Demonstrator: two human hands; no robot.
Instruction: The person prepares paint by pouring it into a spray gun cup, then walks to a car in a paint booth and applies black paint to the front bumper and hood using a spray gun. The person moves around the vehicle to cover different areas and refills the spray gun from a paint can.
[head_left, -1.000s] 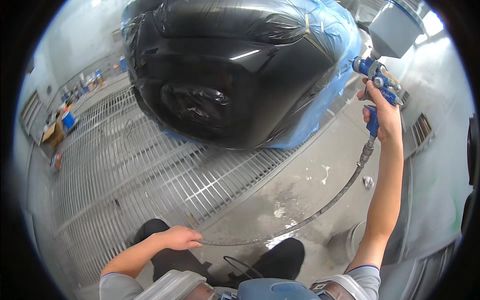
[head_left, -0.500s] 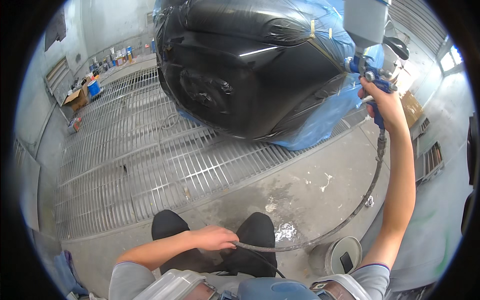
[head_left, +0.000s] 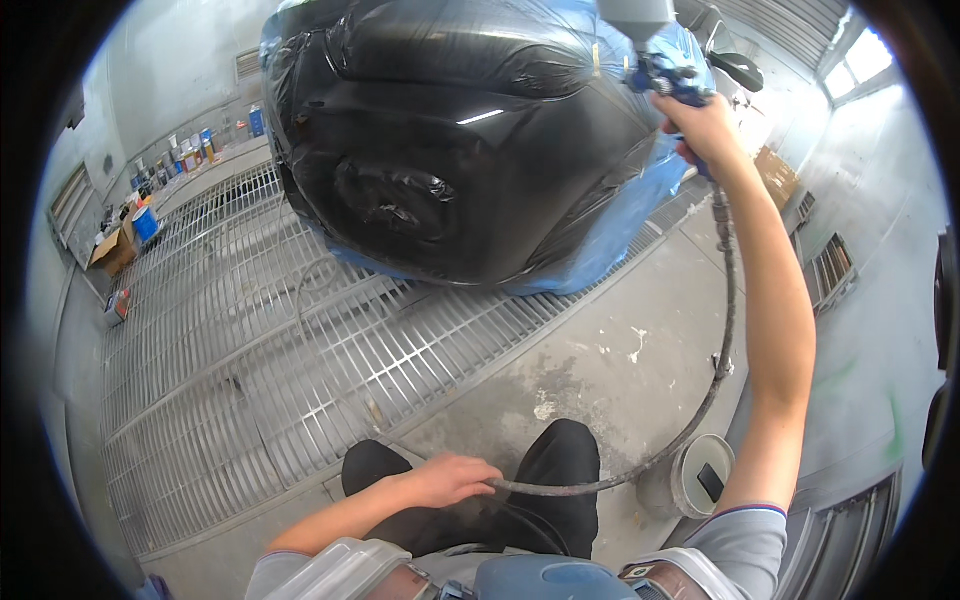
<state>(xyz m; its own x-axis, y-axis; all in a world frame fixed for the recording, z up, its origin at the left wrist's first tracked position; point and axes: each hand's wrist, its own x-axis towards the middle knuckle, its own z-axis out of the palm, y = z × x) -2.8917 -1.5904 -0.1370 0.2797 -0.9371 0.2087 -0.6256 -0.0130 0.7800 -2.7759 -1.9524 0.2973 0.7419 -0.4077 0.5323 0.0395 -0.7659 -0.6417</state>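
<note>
Raised at the upper right, my right hand (head_left: 705,130) is closed round the handle of a blue spray gun (head_left: 668,78). A grey paint cup (head_left: 637,14) tops the gun. From the handle a dark air hose (head_left: 727,300) hangs down and curves back to my left hand (head_left: 455,480), which is closed on it in front of my thighs. Ahead stands a car (head_left: 490,165) with a dark, glossy painted panel, wrapped in black and blue masking film (head_left: 590,245). The gun is at the right side of the car, apart from the dark panel.
A metal floor grating (head_left: 220,350) runs beneath the car and off to the left. Beside my right leg stands a pale bucket (head_left: 690,480) with a dark flat object (head_left: 710,482) on it. Cans, a blue tin (head_left: 145,223) and a cardboard box (head_left: 113,250) line the far left wall.
The spray gun and my right hand have shifted left and slightly up in view. My left hand still grips the hose. The whole view has turned a little.
</note>
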